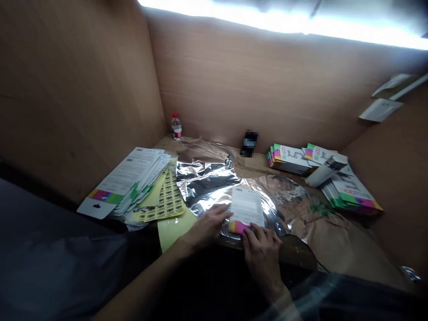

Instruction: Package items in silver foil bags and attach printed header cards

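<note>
A flat white package with printed text and a yellow-and-pink end lies on shiny silver film, its coloured end towards me. At its left edge is my left hand, with fingers stretched out and the tips touching or almost touching the side. My right hand has its fingers bent over the coloured end, gripping it near the bottom edge; part of that end is hidden beneath the fingers. The silver film is crumpled and spreads under the package.
To the left, similar white packages lie fanned beside yellow label sheets. More colourful packages are stacked at the right, with a white cylinder on top. A small bottle stands at the back; wooden panels enclose the table.
</note>
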{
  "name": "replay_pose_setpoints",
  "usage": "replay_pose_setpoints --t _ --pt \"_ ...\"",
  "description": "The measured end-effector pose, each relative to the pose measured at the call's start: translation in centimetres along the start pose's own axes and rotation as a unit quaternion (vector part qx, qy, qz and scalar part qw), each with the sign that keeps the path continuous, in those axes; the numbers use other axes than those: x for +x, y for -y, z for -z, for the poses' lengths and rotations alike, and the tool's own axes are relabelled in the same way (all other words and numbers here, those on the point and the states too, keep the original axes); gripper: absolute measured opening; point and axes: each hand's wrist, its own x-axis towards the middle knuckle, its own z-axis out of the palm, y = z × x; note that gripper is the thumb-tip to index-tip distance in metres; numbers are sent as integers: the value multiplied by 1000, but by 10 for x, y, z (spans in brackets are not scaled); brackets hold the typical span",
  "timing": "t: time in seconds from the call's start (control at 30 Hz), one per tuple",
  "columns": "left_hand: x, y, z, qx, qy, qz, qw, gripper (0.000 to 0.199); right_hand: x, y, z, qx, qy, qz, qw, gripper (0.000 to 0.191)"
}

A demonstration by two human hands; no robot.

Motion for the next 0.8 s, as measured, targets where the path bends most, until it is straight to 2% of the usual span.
replay_pose_setpoints --t 0.1,0.17,0.23,0.37,0.6,0.8 --pt "-11 14 57 20 -143 65 987 37 30 39 -4 117 45 58 990 36" --pt "-22 25 87 48 -172 106 978 33 48 69 -14 185 109 124 969 39" --pt "-34 33 105 62 -165 133 975 31 63 93 -28 185 160 163 956 32" --pt "-55 40 108 66 -172 167 969 30 77 109 -47 120 199 172 957 15" --pt "-78 61 102 117 -119 214 962 33 84 104 -52 127 209 168 955 11" --pt "-82 64 102 129 -114 215 961 35 90 107 -61 91 212 180 956 18"
